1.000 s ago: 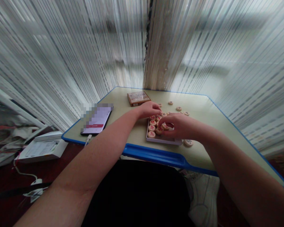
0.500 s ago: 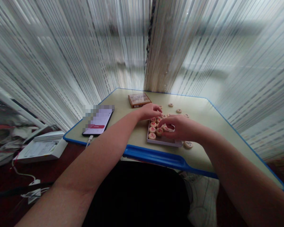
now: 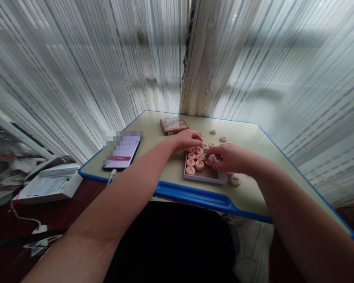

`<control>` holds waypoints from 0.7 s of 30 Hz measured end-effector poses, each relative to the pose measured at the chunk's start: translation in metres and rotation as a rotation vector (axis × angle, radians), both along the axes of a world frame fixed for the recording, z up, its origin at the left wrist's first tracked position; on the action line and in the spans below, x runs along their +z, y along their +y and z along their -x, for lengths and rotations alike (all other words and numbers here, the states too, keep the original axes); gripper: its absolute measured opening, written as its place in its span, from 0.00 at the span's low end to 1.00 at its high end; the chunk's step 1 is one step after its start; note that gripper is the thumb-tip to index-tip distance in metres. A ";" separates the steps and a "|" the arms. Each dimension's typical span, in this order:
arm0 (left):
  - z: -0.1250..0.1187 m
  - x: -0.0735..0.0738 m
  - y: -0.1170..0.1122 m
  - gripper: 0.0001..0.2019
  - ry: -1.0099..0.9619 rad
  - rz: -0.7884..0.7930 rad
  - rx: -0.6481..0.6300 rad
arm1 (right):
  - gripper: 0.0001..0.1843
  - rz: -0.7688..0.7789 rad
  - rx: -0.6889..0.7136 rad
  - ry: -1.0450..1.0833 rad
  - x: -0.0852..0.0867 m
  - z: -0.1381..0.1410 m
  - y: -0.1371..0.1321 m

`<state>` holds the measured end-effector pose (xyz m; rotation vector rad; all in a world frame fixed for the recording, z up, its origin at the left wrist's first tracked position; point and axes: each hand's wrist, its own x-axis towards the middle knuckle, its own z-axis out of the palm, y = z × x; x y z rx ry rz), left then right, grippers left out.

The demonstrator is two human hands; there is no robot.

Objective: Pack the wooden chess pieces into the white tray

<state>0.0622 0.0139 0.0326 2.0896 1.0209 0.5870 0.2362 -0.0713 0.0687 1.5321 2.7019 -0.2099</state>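
Note:
A shallow white box (image 3: 205,177) on the beige table (image 3: 250,196) holds several round wooden chess pieces (image 3: 194,162) with red characters, set in rows at its left side. My left hand (image 3: 187,139) rests at the box's far left corner, fingers curled over the pieces there. My right hand (image 3: 228,158) hovers over the box's right part, fingertips pinched on a piece (image 3: 208,160) beside the rows. One loose piece (image 3: 235,180) lies just right of the box.
Loose pieces (image 3: 223,138) lie scattered beyond the box. A brown lid or box (image 3: 174,124) sits at the back. A phone (image 3: 122,153) with a cable lies at the table's left. White striped curtains surround the table. A white device (image 3: 51,182) sits on the floor at left.
My right hand has shifted slightly right and back over the box, uncovering more of the rows. My left hand has stayed at the far left corner.

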 end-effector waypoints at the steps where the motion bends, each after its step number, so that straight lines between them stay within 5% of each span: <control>1: 0.000 0.001 0.000 0.13 0.006 -0.002 -0.001 | 0.17 0.006 -0.008 -0.006 0.000 0.000 0.000; 21: 0.000 -0.001 0.000 0.15 0.012 -0.020 -0.017 | 0.15 0.184 0.013 -0.003 0.012 -0.001 -0.006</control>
